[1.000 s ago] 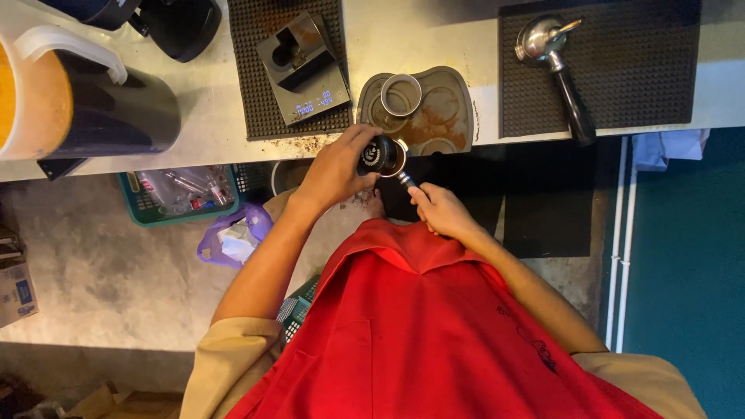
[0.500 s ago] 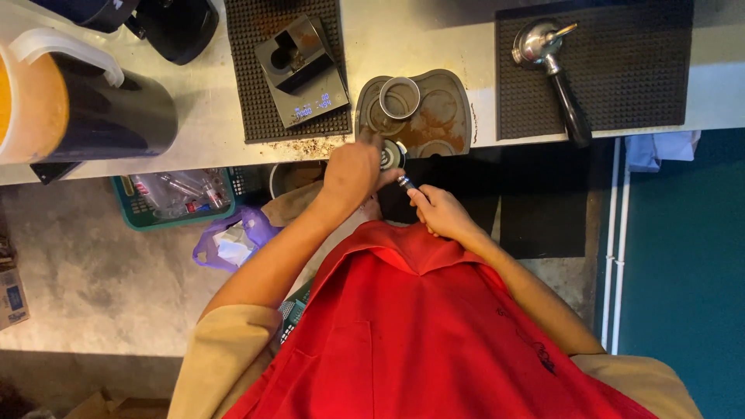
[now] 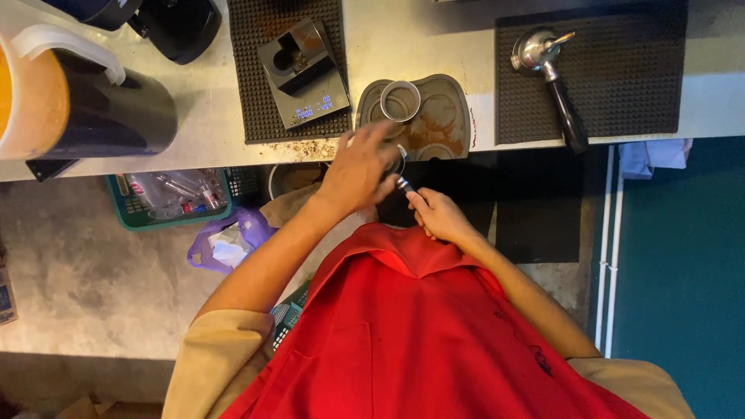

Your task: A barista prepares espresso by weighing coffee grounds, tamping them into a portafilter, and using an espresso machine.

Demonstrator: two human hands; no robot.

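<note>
One portafilter (image 3: 400,172), held just off the near edge of the surface (image 3: 434,31): its basket lies under the left hand (image 3: 358,169), whose fingers curl down over the rim, while its handle runs back toward the body into the closed fingers of the right hand (image 3: 439,216). Little shows beyond a metal rim and a short, dark, metal-collared neck between the two hands. Beyond the left fingers sits a grey tamping mat (image 3: 446,124) bearing a metal ring (image 3: 400,100).
</note>
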